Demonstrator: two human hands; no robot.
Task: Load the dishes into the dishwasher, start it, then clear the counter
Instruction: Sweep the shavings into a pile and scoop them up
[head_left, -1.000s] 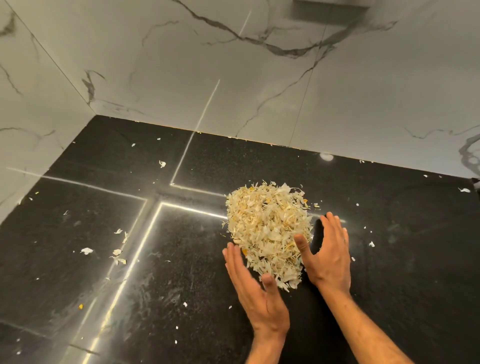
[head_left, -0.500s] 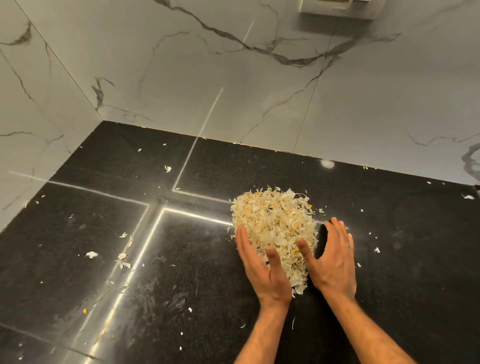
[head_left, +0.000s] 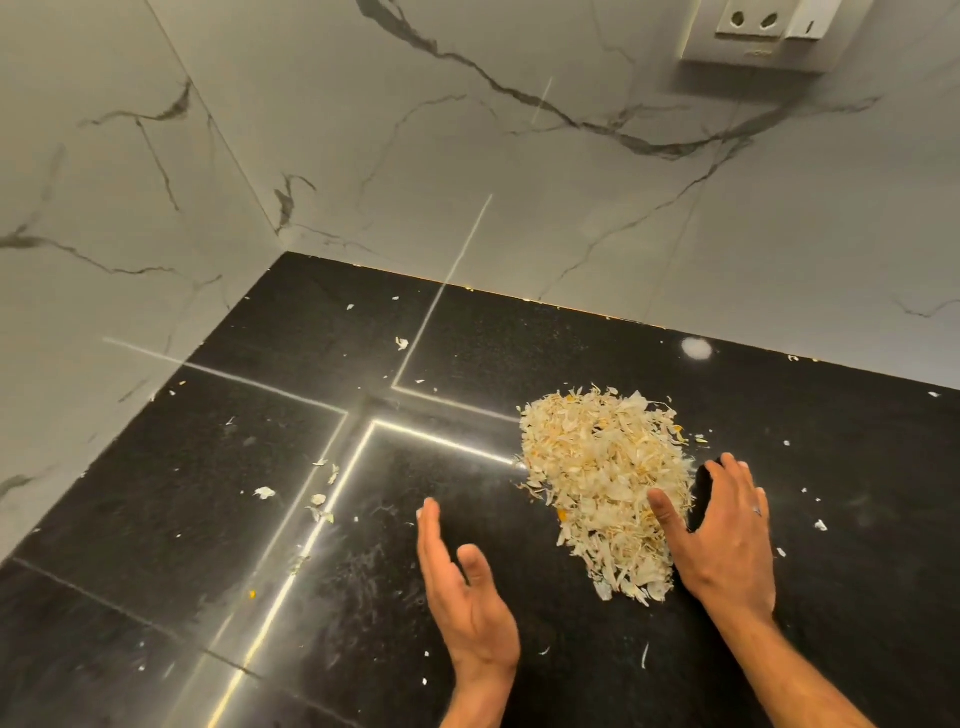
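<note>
Pale, papery peelings (head_left: 602, 478) lie heaped in one loose mound on the black polished surface (head_left: 260, 519), right of centre and a little out from the marble wall (head_left: 467, 182). They look like dry vegetable skins, cream with a few orange flecks; exactly which vegetable I cannot tell.

The right hand (head_left: 727, 530) rests against the mound's right flank, its fingers (head_left: 732, 467) spread and lightly bent, thumb pressed into the flakes; it cups the heap without clasping anything. The left hand (head_left: 462, 592) stands on edge, apart from the mound on its left, fingers straight and together, holding nothing.

By my judgement this stuff weighs almost nothing and has no stiffness as a mass: it will slide easily on the glossy stone, but it will also crumble, shed and drift with any quick motion. Pinching would lift only a few flakes. The sound hold is from both sides at the base, palms as two walls pressed toward each other and scooping under, or a slow sweep toward the surface's edge. Too little squeeze and the middle likely drops out.

Stray bits (head_left: 322, 499) lie scattered to the left near the bright light reflections, and some to the right, well apart from the heap; those will need a separate sweep. A wall socket (head_left: 750, 21) sits high on the marble.
</note>
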